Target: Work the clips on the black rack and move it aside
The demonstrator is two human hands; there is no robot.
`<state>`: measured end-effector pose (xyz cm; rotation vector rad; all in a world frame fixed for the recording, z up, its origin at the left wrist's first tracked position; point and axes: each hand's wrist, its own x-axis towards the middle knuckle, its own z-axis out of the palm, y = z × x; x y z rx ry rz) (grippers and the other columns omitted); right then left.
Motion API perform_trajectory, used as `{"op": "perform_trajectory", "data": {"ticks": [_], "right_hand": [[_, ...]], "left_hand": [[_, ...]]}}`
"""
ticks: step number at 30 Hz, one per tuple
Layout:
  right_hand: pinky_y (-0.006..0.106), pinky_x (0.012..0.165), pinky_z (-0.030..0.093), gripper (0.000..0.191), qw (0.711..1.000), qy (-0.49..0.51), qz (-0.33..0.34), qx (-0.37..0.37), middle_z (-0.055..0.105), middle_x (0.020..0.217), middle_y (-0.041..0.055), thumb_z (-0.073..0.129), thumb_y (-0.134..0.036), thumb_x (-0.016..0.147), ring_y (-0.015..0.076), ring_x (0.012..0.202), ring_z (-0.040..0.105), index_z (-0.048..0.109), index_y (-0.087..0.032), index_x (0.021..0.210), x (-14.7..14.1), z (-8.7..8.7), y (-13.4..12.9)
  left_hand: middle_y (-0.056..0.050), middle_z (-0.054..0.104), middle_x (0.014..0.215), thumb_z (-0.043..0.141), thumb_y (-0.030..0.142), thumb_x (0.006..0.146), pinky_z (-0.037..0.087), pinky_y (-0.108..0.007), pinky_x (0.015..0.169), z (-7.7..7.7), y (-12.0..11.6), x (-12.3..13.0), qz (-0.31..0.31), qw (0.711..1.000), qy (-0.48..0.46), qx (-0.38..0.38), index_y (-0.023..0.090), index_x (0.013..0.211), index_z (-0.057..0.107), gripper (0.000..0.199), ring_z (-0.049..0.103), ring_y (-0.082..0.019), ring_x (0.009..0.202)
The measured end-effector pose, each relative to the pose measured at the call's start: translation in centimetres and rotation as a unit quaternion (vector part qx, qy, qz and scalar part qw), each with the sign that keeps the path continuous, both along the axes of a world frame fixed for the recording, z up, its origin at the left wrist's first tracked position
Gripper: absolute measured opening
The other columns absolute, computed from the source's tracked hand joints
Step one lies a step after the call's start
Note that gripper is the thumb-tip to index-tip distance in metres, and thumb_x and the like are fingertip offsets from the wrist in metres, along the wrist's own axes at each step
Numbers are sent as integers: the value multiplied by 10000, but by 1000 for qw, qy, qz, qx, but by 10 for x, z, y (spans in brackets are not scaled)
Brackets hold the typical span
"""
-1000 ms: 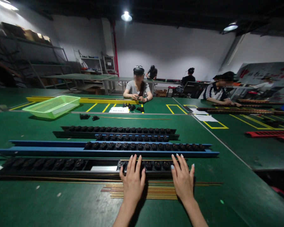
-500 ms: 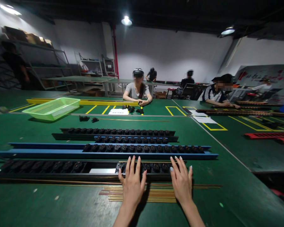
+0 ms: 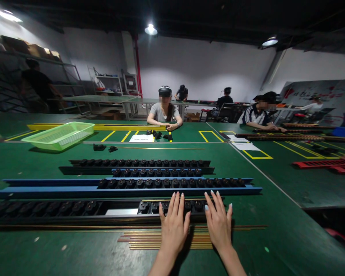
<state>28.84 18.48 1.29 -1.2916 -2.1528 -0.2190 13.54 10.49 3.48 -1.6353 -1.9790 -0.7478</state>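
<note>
A long black channel (image 3: 74, 218) lies nearest me, with black socket-like modules (image 3: 66, 207) in a row and a pale strip (image 3: 122, 211) showing in a gap. My left hand (image 3: 174, 224) rests on it right of centre, fingers spread, fingertips over the modules and a thin brass rod (image 3: 153, 200). Close by on the right, my right hand (image 3: 219, 224) has its fingers apart at the channel's right end. Below the channel, several brass rods (image 3: 143, 239) lie on the green table, partly hidden by both hands.
Beyond lie a blue channel (image 3: 60, 189) with modules and a dark channel (image 3: 89, 170). A green basket (image 3: 60, 138) is at the back left, near a yellow channel (image 3: 126, 128). A person (image 3: 164, 111) sits opposite; red frames (image 3: 313, 164) lie right.
My left hand has slid right along the black channel, closer to my right hand, uncovering modules on its left. The person at the far left has moved right. The view has shifted slightly.
</note>
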Motion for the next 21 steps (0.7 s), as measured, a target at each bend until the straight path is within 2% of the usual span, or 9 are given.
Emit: {"op": "perform_trajectory", "data": {"ticks": [4, 9, 12, 16, 21], "right_hand": [[600, 1099, 156, 496, 1000, -6, 3, 16, 339, 1502, 81, 249, -278, 969, 238, 1412, 240, 261, -263, 1465, -7, 0, -5], [540, 1131, 143, 549, 993, -66, 94, 40, 349, 1494, 43, 321, -335, 962, 220, 1395, 286, 176, -265, 1486, -33, 10, -18], [513, 1143, 139, 553, 988, -84, 125, 17, 330, 1496, 58, 307, -414, 964, 222, 1386, 307, 237, -212, 1474, -50, 21, -24], [521, 1156, 44, 472, 990, -70, 125, -13, 444, 1427, 39, 281, -386, 977, 210, 1338, 391, 403, -221, 1402, -62, 27, -25], [535, 1140, -80, 489, 987, -85, 138, 0, 443, 1426, 46, 290, -415, 978, 220, 1322, 413, 389, -207, 1409, -61, 25, -24]], "left_hand": [[-39, 483, 1420, 380, 289, 922, -76, -446, 1145, -10, 3, 0, 10, 1000, 3, 9, 263, 1394, 394, 473, 392, -161, 1320], [-26, 505, 1403, 393, 234, 888, -59, -445, 1149, -17, 4, -3, 16, 1000, 18, 20, 272, 1405, 378, 518, 363, -165, 1340], [-22, 501, 1407, 389, 216, 863, -85, -448, 1148, -19, 4, -4, 10, 999, 27, 20, 272, 1414, 364, 554, 306, -169, 1373], [-39, 507, 1400, 388, 216, 840, -92, -464, 1147, -22, 5, -4, 3, 999, 34, 27, 232, 1420, 354, 582, 230, -166, 1405], [-65, 516, 1388, 361, 200, 838, -83, -473, 1147, -27, 8, -1, 14, 999, 21, 39, 202, 1411, 372, 573, 252, -169, 1398]]}}
